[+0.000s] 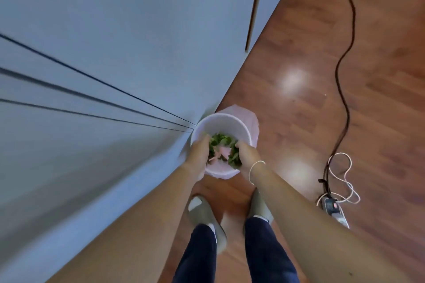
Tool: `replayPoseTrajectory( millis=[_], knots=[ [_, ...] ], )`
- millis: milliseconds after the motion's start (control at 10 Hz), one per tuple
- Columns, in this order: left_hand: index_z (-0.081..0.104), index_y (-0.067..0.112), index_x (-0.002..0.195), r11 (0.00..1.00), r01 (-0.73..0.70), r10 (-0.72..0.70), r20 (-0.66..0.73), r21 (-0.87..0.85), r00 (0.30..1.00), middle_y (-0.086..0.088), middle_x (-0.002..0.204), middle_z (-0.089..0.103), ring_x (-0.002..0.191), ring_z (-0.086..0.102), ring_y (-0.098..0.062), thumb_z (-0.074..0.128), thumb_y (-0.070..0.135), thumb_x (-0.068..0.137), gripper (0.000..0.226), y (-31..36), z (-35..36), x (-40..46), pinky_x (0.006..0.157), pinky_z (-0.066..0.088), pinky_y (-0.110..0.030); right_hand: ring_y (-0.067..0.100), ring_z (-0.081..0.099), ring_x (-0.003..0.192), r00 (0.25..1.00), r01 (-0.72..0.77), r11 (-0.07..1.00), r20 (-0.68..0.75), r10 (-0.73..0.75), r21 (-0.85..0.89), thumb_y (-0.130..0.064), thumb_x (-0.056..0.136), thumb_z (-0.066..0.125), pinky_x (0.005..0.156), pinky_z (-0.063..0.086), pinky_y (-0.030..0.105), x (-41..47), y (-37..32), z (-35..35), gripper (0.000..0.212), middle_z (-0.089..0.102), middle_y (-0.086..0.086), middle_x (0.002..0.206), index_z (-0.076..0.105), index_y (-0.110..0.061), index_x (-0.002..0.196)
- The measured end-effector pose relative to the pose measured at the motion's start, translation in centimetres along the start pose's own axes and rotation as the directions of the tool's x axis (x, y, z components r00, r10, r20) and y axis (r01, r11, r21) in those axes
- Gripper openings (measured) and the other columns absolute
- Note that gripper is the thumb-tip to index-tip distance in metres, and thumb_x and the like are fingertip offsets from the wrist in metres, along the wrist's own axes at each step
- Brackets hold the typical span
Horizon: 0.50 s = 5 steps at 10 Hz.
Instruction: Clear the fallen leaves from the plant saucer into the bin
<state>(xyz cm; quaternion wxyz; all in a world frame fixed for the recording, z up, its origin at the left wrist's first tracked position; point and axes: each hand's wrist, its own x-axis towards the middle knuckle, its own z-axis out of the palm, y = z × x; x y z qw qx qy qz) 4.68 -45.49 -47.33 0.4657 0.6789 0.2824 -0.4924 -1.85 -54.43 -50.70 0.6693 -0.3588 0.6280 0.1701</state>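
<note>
Two bare hands reach down over a white bin (232, 125) that stands on the wood floor (310, 103), close against the foot of a pale blue cabinet (103, 57). A pinkish liner (251, 122) shows over the bin's far and right rim and again at its near edge. Green leaves (222, 139) fill the space between the hands, above the bin's mouth, with a pink scrap (222, 151) among them; blur hides whether they are gripped or lie loose inside the bin. The left hand (199, 153) sits at the bin's left rim with its fingers curled down toward the leaves, and the right hand (247, 154) sits at the right rim, fingers bent the same way. Whether either hand is closed on leaves cannot be told. A thin white band (256, 167) circles the right wrist. The saucer is not to be made out in this view.

Below the bin, two grey slippers (202, 213) and dark trouser legs (264, 248) stand on the floor, the feet just short of the bin. Well to the right, a dark cord (345, 64) runs down the floor to a power strip (333, 208), where a white cable (345, 179) lies in loose loops.
</note>
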Motion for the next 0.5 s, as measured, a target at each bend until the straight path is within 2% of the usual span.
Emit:
replayPoseTrajectory(
  millis=[100,200,300,400,500],
  knots=[
    [0.052,0.013,0.105,0.995,0.059,-0.056,0.041,-0.08,0.998,-0.002,0.084,0.056,0.081,0.056,-0.017,0.035,0.037,0.1,0.03,-0.7,0.1,2.5,0.088,0.042,-0.033,0.022,0.051,0.073,0.999,-0.048,0.991,0.03,0.045,0.123,-0.011,0.087,0.044,0.084,0.048,0.038,2.7,1.0,0.3,0.02,0.053,0.006,0.069,0.053,-0.014,0.069],
    [0.048,0.012,0.116,0.99,0.093,-0.087,0.061,-0.106,0.994,-0.002,0.087,0.054,0.09,0.058,-0.021,0.031,0.041,0.1,0.037,-0.8,0.7,4.0,0.089,0.039,-0.031,0.025,0.052,0.081,0.995,-0.092,0.973,0.054,0.082,0.213,-0.009,0.08,0.047,0.088,0.051,0.039,4.1,1.1,0.4,0.007,0.053,0.008,0.078,0.054,-0.01,0.081],
    [0.033,0.006,0.143,0.985,0.124,-0.119,0.05,-0.12,0.992,-0.004,0.117,0.05,0.133,0.044,-0.027,0.034,0.043,0.099,0.058,-1.2,0.4,4.8,0.101,0.036,-0.029,0.02,0.039,0.069,0.993,-0.094,0.976,0.089,0.078,0.195,0.0,0.073,0.043,0.073,0.053,0.039,5.2,1.5,0.4,0.017,0.037,0.002,0.071,0.04,-0.016,0.066],
    [0.029,0.009,0.147,0.988,0.125,-0.123,0.026,-0.091,0.992,-0.012,0.142,0.043,0.133,0.043,-0.027,0.037,0.047,0.097,0.064,-0.9,0.2,4.4,0.109,0.035,-0.033,0.018,0.044,0.07,0.993,-0.106,0.984,0.058,0.099,0.14,0.004,0.081,0.041,0.094,0.049,0.035,4.1,1.0,0.1,0.027,0.039,0.002,0.071,0.038,-0.015,0.062],
    [0.034,0.008,0.143,0.991,0.101,-0.099,0.03,-0.085,0.995,-0.008,0.111,0.051,0.106,0.047,-0.02,0.034,0.042,0.099,0.056,-0.2,0.3,3.3,0.092,0.037,-0.03,0.035,0.054,0.114,0.989,-0.137,0.975,0.079,0.125,0.173,-0.002,0.095,0.039,0.106,0.039,0.036,3.7,0.9,-0.8,0.03,0.056,0.033,0.119,0.059,0.01,0.114]
  ],
)
